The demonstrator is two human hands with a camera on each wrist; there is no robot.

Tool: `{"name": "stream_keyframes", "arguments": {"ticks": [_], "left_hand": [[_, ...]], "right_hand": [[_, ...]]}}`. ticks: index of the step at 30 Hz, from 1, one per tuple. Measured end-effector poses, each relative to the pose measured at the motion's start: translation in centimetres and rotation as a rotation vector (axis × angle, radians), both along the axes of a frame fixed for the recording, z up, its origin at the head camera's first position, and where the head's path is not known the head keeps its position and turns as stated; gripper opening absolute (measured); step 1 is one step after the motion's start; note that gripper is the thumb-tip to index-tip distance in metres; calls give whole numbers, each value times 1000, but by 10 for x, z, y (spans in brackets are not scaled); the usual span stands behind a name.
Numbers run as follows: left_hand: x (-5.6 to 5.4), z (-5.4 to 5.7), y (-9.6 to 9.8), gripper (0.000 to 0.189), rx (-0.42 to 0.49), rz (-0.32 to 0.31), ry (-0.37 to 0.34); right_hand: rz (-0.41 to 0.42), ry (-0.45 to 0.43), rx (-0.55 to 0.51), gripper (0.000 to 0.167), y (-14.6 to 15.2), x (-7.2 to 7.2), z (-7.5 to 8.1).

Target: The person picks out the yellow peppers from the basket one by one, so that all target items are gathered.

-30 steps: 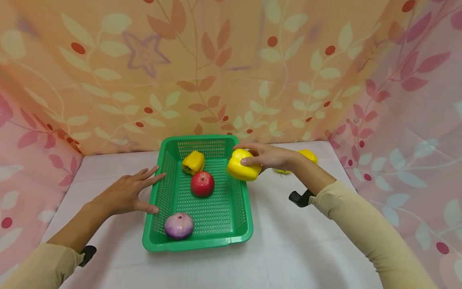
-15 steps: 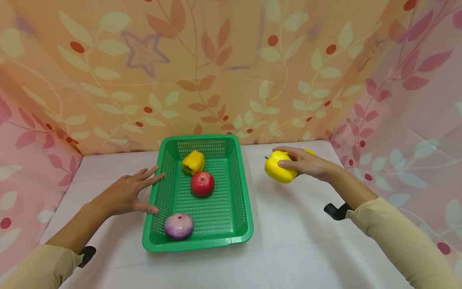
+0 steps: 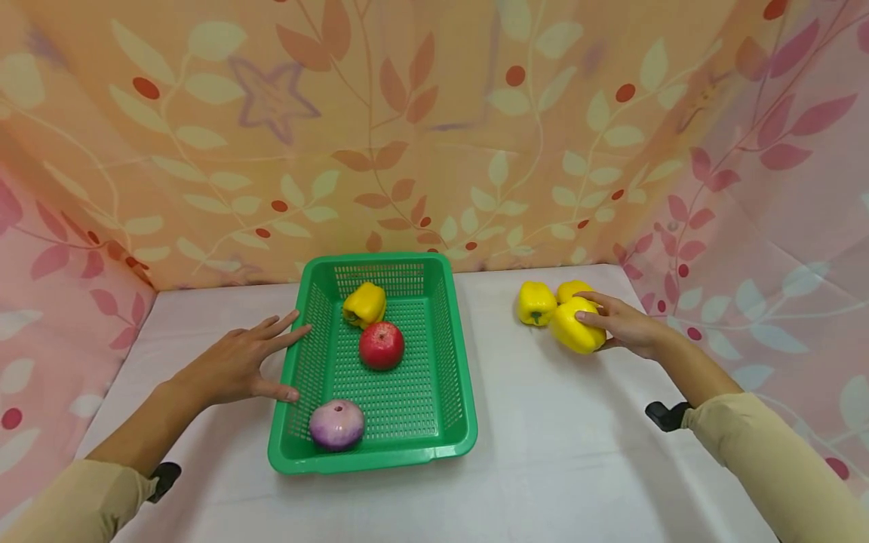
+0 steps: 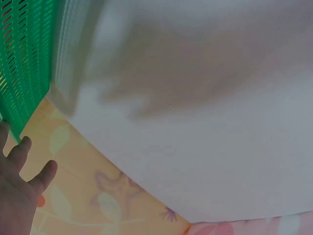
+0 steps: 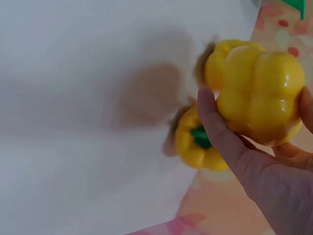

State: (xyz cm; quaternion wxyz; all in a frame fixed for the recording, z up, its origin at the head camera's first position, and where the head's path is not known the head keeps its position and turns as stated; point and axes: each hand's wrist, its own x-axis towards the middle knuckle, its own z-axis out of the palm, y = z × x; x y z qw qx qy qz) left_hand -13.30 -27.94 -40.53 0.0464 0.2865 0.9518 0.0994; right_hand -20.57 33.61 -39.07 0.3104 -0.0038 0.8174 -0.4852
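My right hand (image 3: 627, 324) grips a yellow bell pepper (image 3: 575, 326), held above the table at the right; the right wrist view shows thumb and fingers round that bell pepper (image 5: 264, 93). Just behind it are two more yellow bell peppers, one with its green stem facing front (image 3: 536, 303) and one partly hidden (image 3: 574, 289). On the left, my left hand (image 3: 237, 363) has its fingers spread, touching the left rim of a green plastic basket (image 3: 434, 454). Inside the basket are a yellow bell pepper (image 3: 364, 305), a red round fruit (image 3: 382, 345) and a purple onion (image 3: 336, 424).
A white cloth (image 3: 536, 452) covers the table. Floral curtains hang behind it (image 3: 434, 151) and along the right side (image 3: 781, 249). The basket's far end stands close to the back curtain.
My right hand has carried the yellow bell pepper from over the basket's right rim to the right, beside the two other peppers. My left hand has stayed at the basket.
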Motion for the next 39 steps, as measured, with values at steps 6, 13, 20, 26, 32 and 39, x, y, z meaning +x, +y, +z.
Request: {"name": "stream_keyframes", "arguments": {"ticks": [6,13,20,26,32,39], "left_hand": [[1,2,0,105,-4,-6,3],[0,0,-1,105,-4,7,-4],[-1,-2,-1,106,-4,18,-20],[0,-3,-2,106,-1,15,-25],[1,-2,-3,105,6,14,-16],[0,-3,-1,106,-1,13,-20]], "right_hand": [[-50,-19,29,86,18,6,-15],[-90,-9,80,89,31,8,-29],[-102,-11,101,87,39,11,-38],[-110,-26,77,84,43,11,-45],[-122,-28,57,85,45,9,-49],[-129,-44,58,85,45,8,-49]]}}
